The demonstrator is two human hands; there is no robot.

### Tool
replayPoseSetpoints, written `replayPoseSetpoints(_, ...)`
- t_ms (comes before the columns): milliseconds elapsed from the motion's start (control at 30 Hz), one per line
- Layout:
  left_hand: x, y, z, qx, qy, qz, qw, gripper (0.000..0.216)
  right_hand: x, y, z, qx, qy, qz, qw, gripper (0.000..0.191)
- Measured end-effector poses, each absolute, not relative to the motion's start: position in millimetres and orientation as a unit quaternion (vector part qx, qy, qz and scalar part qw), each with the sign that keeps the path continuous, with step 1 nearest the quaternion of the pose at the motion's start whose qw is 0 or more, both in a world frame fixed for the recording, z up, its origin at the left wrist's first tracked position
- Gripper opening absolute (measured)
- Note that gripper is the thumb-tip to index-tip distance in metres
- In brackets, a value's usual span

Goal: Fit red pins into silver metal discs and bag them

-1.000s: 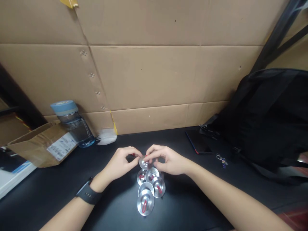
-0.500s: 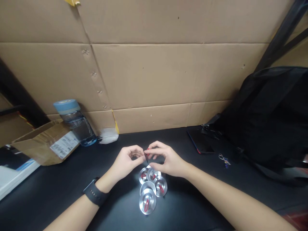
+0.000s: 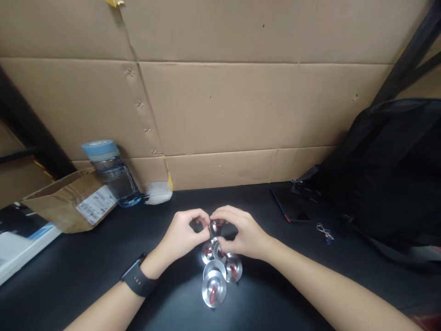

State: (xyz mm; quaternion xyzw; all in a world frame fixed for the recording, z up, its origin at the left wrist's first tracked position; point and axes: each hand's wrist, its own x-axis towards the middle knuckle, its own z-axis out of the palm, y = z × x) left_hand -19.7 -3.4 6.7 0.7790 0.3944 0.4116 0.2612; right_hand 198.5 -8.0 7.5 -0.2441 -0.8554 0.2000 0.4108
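Observation:
Between my hands a small silver finger cymbal (image 3: 215, 227) with a red loop is held tilted, partly hidden by my fingers. My left hand (image 3: 188, 232) pinches its left edge with thumb and fingertips. The fingers of my right hand (image 3: 237, 230) curl over its upper right side, thumb lower and apart. Just below, several more finger cymbals lie clustered and overlapping on the black table. The nearest cymbal (image 3: 214, 288) shows its red loop on top, as does another cymbal (image 3: 233, 267) to the right.
At the back left stand a water bottle (image 3: 115, 177) with a blue lid and an open cardboard box (image 3: 67, 202). A white pouch (image 3: 157, 193) lies by the cardboard wall (image 3: 206, 110). To the right are a dark phone (image 3: 291, 204), a small charm (image 3: 325, 233) and a black backpack (image 3: 382, 170).
The held cymbal has turned so that its face with the red loop now shows more. My right fingers have shifted over its top. The view has swung slightly left.

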Motion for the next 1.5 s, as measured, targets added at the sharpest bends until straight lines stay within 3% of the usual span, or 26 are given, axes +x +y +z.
replayPoseSetpoints(133,-34,9,9,0.797,0.436,0.408,0.084,0.008,213,9,7,-0.333,-0.856,0.141,0.369,0.039)
replayPoseSetpoints(233,-53,22,7,0.788,0.463,0.406,0.029,0.009,230,25,8,-0.393,-0.849,0.107,0.337,0.033)
replayPoseSetpoints(633,-70,36,-3,0.852,0.407,0.325,0.058,0.012,259,40,9,-0.509,-0.841,0.092,0.158,0.028)
replayPoseSetpoints(800,-70,37,-7,0.867,0.380,0.321,0.045,0.011,260,40,7,-0.490,-0.851,0.085,0.168,0.028)
replayPoseSetpoints(967,-68,36,-5,0.870,0.376,0.316,0.047,0.010,244,28,17,-0.357,-0.895,0.128,0.233,0.020)
replayPoseSetpoints(1100,-62,29,0,0.874,0.379,0.299,0.049,0.011,228,12,22,-0.266,-0.924,0.213,0.174,0.027)
replayPoseSetpoints(1233,-55,23,3,0.879,0.369,0.299,0.044,0.011,221,6,15,-0.284,-0.922,0.212,0.154,0.023)
replayPoseSetpoints(1500,-42,8,6,0.887,0.336,0.311,0.063,0.010,219,10,10,-0.310,-0.902,0.209,0.215,0.010)
